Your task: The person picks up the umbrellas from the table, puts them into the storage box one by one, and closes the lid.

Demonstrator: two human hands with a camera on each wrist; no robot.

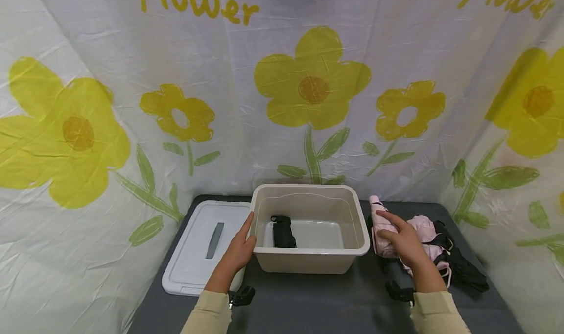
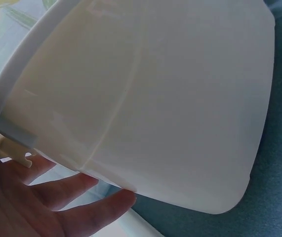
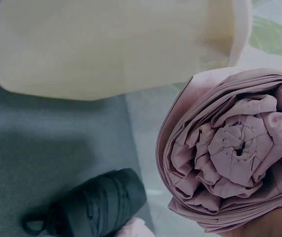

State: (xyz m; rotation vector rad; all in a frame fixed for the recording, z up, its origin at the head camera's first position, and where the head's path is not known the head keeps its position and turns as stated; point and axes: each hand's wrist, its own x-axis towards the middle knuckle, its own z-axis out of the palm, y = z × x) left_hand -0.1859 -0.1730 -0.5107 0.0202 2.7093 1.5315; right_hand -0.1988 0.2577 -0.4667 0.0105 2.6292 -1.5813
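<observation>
Here, right-hand fingers (image 1: 387, 221) wrapped over pink umbrella (image 1: 379, 226), beside bin (image 1: 308, 255)

A storage bin (image 1: 310, 255) sits mid-table, with a folded umbrella (image 1: 283, 231) lying inside it toward the left. The bin's lid (image 1: 198, 255) lies flat on the table just left of it. The left hand (image 1: 238, 250) rests against the bin's left wall, between bin and lid. Right of the bin lies a pile of folded umbrellas (image 1: 440, 250), and the right hand (image 1: 403, 241) is on the one nearest the bin (image 1: 379, 226). A curtain (image 1: 282, 89) hangs behind and on both sides.
</observation>
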